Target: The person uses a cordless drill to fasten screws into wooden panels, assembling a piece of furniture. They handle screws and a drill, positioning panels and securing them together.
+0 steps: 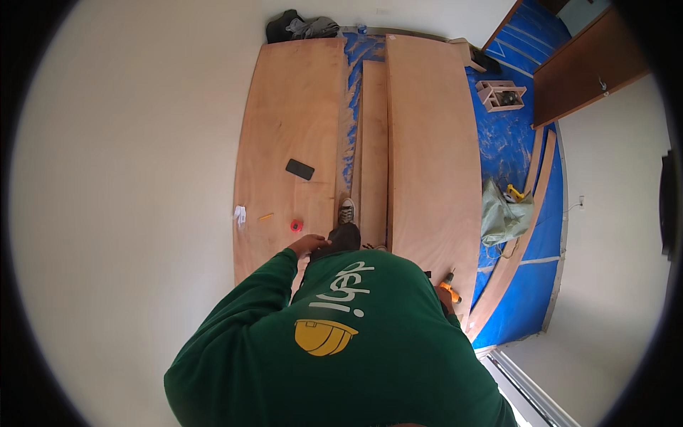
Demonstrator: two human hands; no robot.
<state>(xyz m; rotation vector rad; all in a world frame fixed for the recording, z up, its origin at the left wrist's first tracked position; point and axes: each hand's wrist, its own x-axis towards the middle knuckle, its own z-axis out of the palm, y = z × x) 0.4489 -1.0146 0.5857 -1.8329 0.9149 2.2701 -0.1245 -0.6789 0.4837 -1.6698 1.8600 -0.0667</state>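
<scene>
My left hand (310,245) is at my bent knee, its fingers extended and lying against the dark trouser leg, with nothing visible in them. A red tape measure (296,225) lies just beyond it on the left wooden panel (295,92). Farther along that panel are a black phone (300,169), a yellow pencil (267,216) and a crumpled white scrap (240,215). At my right side, my right hand (445,299) is beside an orange drill (450,288) with its bit pointing away from me. My body hides most of that hand, so its grip is unclear.
Another wide panel (432,128) lies to the right, with narrow boards (374,128) between the two. Blue sheeting (498,142) covers the floor. A wooden tool box (501,95), a green bag (505,213), long strips (512,263) and a brown door (590,67) are at right.
</scene>
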